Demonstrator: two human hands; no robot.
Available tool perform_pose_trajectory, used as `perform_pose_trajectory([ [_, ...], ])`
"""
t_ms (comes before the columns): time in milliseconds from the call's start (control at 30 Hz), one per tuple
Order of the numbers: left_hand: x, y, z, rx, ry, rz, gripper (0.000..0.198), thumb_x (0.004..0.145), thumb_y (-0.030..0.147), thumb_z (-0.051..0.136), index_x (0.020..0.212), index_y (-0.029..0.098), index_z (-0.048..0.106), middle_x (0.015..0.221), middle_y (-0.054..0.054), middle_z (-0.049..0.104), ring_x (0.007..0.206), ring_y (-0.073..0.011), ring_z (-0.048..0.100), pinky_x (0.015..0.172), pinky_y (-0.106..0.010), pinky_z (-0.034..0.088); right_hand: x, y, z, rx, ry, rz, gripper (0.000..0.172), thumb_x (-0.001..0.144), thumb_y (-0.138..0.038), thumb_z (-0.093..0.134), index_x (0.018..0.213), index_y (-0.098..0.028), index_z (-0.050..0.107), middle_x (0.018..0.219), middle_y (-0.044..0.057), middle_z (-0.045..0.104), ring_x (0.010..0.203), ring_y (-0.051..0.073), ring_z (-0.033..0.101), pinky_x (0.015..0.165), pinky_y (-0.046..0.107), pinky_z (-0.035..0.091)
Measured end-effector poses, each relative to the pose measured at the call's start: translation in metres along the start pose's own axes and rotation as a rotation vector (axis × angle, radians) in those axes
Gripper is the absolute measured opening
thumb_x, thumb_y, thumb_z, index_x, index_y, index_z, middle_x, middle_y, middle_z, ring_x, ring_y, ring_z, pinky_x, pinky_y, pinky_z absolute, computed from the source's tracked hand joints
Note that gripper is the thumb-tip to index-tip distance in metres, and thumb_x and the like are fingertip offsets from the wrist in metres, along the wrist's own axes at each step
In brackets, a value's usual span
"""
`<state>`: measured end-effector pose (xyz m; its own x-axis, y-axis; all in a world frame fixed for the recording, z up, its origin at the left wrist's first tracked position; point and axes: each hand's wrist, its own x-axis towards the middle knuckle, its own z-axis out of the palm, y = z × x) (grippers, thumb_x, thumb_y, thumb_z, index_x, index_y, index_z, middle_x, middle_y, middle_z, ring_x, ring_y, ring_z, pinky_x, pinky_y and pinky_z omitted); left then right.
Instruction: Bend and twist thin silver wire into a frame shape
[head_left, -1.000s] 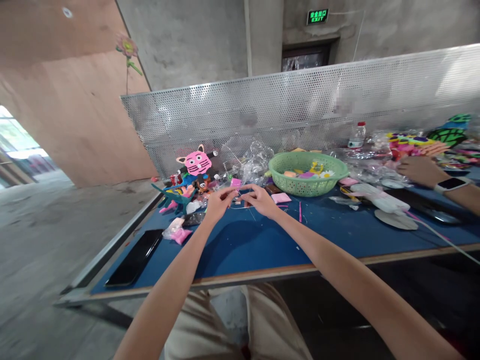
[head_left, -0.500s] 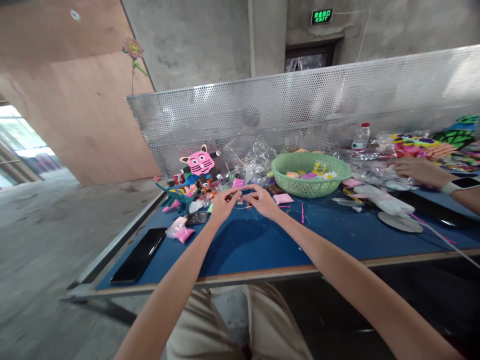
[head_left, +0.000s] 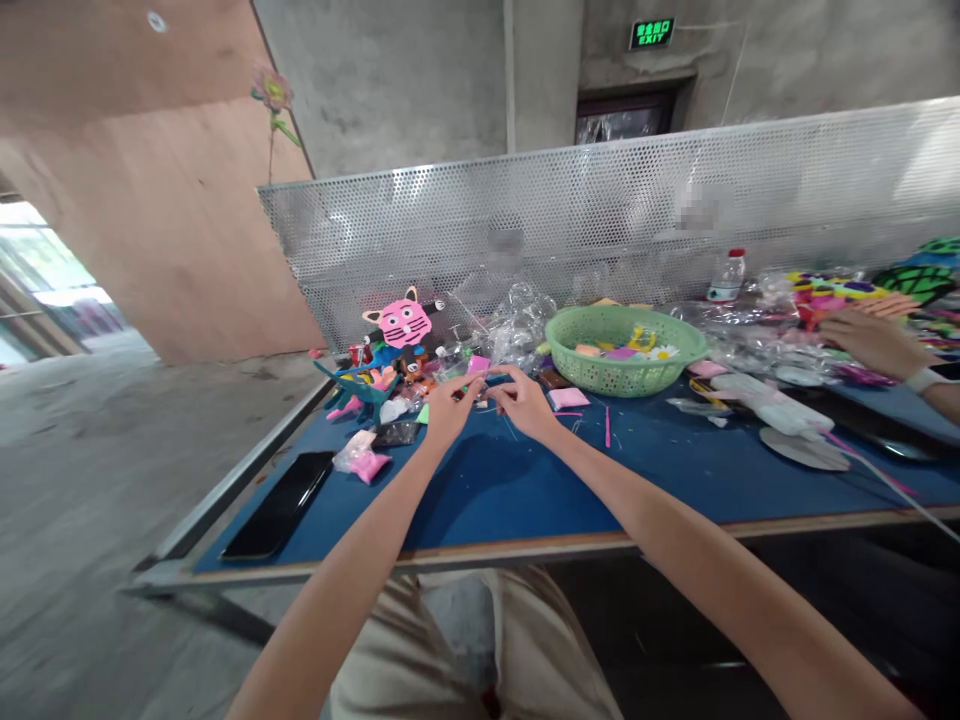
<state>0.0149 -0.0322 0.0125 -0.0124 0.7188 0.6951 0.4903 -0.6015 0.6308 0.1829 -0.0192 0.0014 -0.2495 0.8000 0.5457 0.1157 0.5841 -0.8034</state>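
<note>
My left hand (head_left: 450, 408) and my right hand (head_left: 525, 402) meet just above the blue tabletop (head_left: 517, 500), fingertips almost touching. The left thumb and fingers are pinched together; those of the right curl in the same way. What lies between them is too small to make out. Thin pale strands show on the table below the right hand. Just behind the fingers is a bright pink packet (head_left: 478, 365). A pale pink packet (head_left: 570, 398) and a thin pink stick (head_left: 607, 427) lie to the right of my right hand.
Left lie a black phone (head_left: 277, 505), small packets (head_left: 364, 460) and a pink cat-faced figure (head_left: 405, 323) amid clay pieces. A green basket (head_left: 637, 380) stands behind right. Another person's hand (head_left: 862, 340) is far right, near a bottle (head_left: 727, 277). A perforated metal screen (head_left: 450, 220) backs the table.
My hands stay together in nearly the same place; the pale strand seen across my right fingers no longer shows there. The other person's hand has moved slightly to the right.
</note>
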Motion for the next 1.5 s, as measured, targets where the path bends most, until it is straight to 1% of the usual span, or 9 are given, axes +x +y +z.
perform_pose_trajectory([
  [67,0.001,-0.001,-0.001,0.003,-0.008,0.012,0.031,0.089,0.042,0.062,0.100,0.018,0.078,0.093,-0.007,0.077,0.066,-0.0156,0.062,0.061,-0.027,0.047,0.000,0.000,-0.002,0.006,-0.008,0.004,0.033,0.088,-0.029,0.055,0.120,-0.021,0.056,0.082,0.002,0.075,0.054,0.012,0.061,0.055,0.025,0.049],
  [167,0.000,-0.002,-0.001,0.018,-0.004,0.022,0.032,0.090,0.042,0.061,0.099,0.017,0.078,0.093,-0.008,0.077,0.071,-0.0174,0.064,0.062,-0.027,0.047,0.000,-0.003,-0.005,0.001,-0.019,-0.010,0.031,0.090,-0.032,0.055,0.118,-0.020,0.058,0.082,0.003,0.075,0.057,0.013,0.062,0.056,0.024,0.050],
  [267,0.000,-0.002,-0.001,0.039,-0.003,0.024,0.034,0.091,0.044,0.059,0.097,0.016,0.078,0.088,-0.008,0.077,0.063,-0.0157,0.061,0.060,-0.027,0.045,0.000,-0.008,-0.006,0.010,-0.029,-0.031,0.036,0.090,-0.034,0.057,0.123,-0.021,0.060,0.079,0.002,0.074,0.054,0.012,0.059,0.055,0.024,0.048],
  [400,0.000,-0.003,-0.001,0.068,-0.028,0.058,0.033,0.092,0.042,0.058,0.096,0.015,0.078,0.083,-0.007,0.076,0.055,-0.0126,0.053,0.056,-0.026,0.040,0.001,-0.006,-0.005,0.124,-0.115,0.015,0.045,0.090,-0.035,0.057,0.133,-0.021,0.057,0.080,0.003,0.074,0.048,0.011,0.053,0.050,0.025,0.046],
  [533,0.000,-0.001,-0.002,0.113,-0.049,0.112,0.032,0.094,0.039,0.056,0.097,0.015,0.077,0.081,-0.006,0.074,0.054,-0.0119,0.050,0.056,-0.026,0.038,0.003,-0.002,-0.002,0.158,-0.122,0.050,0.046,0.088,-0.035,0.059,0.130,-0.017,0.061,0.080,0.005,0.074,0.047,0.011,0.053,0.049,0.025,0.046],
  [667,-0.001,0.001,-0.003,0.170,-0.051,0.138,0.034,0.096,0.039,0.053,0.091,0.015,0.077,0.075,-0.005,0.071,0.055,-0.0123,0.050,0.057,-0.026,0.036,0.003,-0.003,0.000,0.165,-0.116,0.055,0.044,0.088,-0.034,0.059,0.128,-0.017,0.063,0.078,0.005,0.074,0.047,0.011,0.055,0.049,0.024,0.046],
  [933,-0.002,0.004,-0.004,0.205,-0.050,0.105,0.036,0.096,0.042,0.051,0.095,0.017,0.078,0.073,-0.004,0.069,0.056,-0.0123,0.049,0.057,-0.026,0.034,0.002,-0.004,0.002,0.218,-0.134,0.039,0.045,0.088,-0.037,0.061,0.128,-0.018,0.063,0.080,0.005,0.075,0.047,0.011,0.058,0.047,0.023,0.047],
  [1300,-0.003,0.001,-0.002,0.273,-0.050,0.066,0.037,0.096,0.042,0.050,0.092,0.018,0.078,0.072,-0.002,0.068,0.059,-0.0126,0.052,0.059,-0.025,0.035,0.003,0.001,0.004,0.282,-0.137,0.064,0.049,0.085,-0.041,0.065,0.126,-0.016,0.065,0.082,0.006,0.076,0.052,0.013,0.065,0.052,0.026,0.054],
  [1500,-0.002,0.001,-0.002,0.263,-0.052,0.040,0.038,0.097,0.043,0.049,0.100,0.019,0.078,0.075,-0.003,0.071,0.060,-0.0133,0.053,0.059,-0.025,0.035,0.002,0.005,0.005,0.297,-0.136,0.036,0.048,0.086,-0.041,0.064,0.127,-0.017,0.065,0.082,0.006,0.075,0.057,0.016,0.068,0.056,0.029,0.058],
])
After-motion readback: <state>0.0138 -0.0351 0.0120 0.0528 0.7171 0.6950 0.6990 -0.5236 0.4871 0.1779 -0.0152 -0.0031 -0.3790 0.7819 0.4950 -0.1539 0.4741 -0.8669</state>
